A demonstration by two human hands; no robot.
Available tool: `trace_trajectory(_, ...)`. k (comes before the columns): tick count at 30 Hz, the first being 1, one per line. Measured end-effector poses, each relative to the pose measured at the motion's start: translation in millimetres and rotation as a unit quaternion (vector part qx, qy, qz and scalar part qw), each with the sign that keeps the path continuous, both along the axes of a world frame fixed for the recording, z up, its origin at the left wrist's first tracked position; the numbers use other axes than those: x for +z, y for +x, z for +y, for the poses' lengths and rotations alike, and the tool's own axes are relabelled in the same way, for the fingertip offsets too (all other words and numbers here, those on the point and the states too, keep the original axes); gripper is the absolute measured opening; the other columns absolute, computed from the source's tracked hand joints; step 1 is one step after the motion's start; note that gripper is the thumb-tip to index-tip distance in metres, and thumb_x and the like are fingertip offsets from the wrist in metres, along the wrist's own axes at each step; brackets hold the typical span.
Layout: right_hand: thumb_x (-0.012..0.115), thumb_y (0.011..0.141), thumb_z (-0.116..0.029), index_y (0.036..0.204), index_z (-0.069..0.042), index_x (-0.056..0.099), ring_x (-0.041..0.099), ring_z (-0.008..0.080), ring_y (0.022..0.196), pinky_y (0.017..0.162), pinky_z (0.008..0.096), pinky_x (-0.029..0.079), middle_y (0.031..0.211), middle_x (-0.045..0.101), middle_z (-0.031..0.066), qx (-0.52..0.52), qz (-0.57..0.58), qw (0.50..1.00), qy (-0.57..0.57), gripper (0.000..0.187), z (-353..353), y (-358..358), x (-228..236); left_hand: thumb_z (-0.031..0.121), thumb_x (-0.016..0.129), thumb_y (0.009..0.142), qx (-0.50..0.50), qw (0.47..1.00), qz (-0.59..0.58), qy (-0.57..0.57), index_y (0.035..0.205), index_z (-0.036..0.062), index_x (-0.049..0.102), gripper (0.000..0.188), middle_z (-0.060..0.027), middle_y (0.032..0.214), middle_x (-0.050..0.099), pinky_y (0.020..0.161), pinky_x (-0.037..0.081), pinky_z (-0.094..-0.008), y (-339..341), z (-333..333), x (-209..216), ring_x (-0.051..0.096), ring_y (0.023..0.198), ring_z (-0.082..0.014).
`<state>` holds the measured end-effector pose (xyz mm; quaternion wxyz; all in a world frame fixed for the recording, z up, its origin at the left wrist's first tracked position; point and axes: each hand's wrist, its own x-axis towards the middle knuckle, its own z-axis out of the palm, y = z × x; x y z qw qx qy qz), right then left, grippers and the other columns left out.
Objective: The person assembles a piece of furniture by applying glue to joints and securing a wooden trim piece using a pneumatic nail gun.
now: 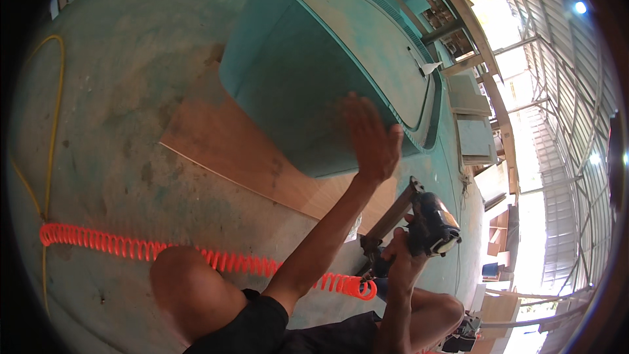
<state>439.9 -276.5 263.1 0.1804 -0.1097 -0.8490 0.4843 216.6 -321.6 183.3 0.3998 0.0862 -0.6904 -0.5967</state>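
A large teal-painted furniture piece (295, 85) with rounded corners lies in front of me, a paler inset panel (367, 39) on its upper face. Against its near side, my left hand (375, 141) is open, fingers stretched and slightly blurred; whether it touches the surface is hard to tell. To the right, my right hand (403, 252) is shut on the grip of a nail gun (432, 224), held up off the floor. The gun's long magazine stretches beside my left wrist. Near the gun's lower end is a coiled orange air hose (249, 263).
Under the teal piece lies a brown plywood sheet (223, 151) on the stained floor (144, 105). A yellow hose (56, 111) runs along the far left. Wooden racks and boards (475, 137) stand at the right, below a metal roof. My bent knees flank the near area.
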Motion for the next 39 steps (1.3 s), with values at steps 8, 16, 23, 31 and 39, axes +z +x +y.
trace_trajectory(8,0.066,0.095,-0.010,0.129,0.000,0.058,0.048,0.0103,0.047,0.047,0.0282,0.044,0.062,0.047,-0.0002,0.010,-0.031,0.991,-0.128,0.037,0.6,-1.8,14.5,0.042,0.029,0.110,0.070,0.990,-0.021,0.119,0.160,-0.0112,0.005,0.076,-0.0336,0.167,0.002,0.126,0.002,-0.0565,-35.6,-72.3,-11.5,0.000,0.157,-0.0466)
trace_trajectory(16,0.066,0.094,-0.007,0.127,0.002,0.057,0.050,0.0103,0.048,0.047,0.0273,0.045,0.063,0.049,-0.0008,0.042,-0.113,0.977,-0.177,0.035,2.1,3.4,-5.4,0.046,0.024,0.112,0.078,0.972,-0.080,0.205,0.161,-0.0093,0.003,0.076,-0.0267,0.170,-0.001,0.127,0.003,-0.0540,-102.6,-199.8,-87.7,-0.001,0.158,-0.0421)
trace_trajectory(23,0.067,0.092,-0.006,0.120,0.000,0.060,0.054,0.0098,0.049,0.048,0.0267,0.042,0.064,0.056,0.0008,0.102,-0.176,0.979,-0.005,0.030,-5.9,4.1,-35.9,0.043,0.027,0.113,0.094,0.980,-0.052,0.168,0.161,-0.0069,0.004,0.073,-0.0243,0.171,0.000,0.127,0.004,-0.0510,-80.2,-165.9,-96.3,0.001,0.159,-0.0396)
trace_trajectory(31,0.069,0.091,-0.007,0.124,0.001,0.061,0.054,0.0091,0.049,0.048,0.0272,0.041,0.061,0.055,-0.0001,0.098,-0.212,0.972,0.013,0.034,-14.1,4.2,-39.7,0.043,0.041,0.110,0.071,0.979,-0.051,0.186,0.161,-0.0060,0.018,0.074,-0.0248,0.170,0.014,0.125,0.013,-0.0538,-71.2,-175.5,-99.8,0.013,0.157,-0.0405)
trace_trajectory(39,0.073,0.091,-0.017,0.097,-0.001,0.064,0.058,0.0110,0.056,0.052,0.0301,0.046,0.065,0.060,0.0018,0.121,-0.208,0.971,0.002,0.019,-14.6,2.8,-42.7,0.051,0.038,0.108,-0.026,0.990,-0.101,0.096,0.162,-0.0062,0.013,0.082,-0.0244,0.171,0.008,0.125,0.010,-0.0553,-51.8,-207.9,-103.4,0.008,0.158,-0.0400)
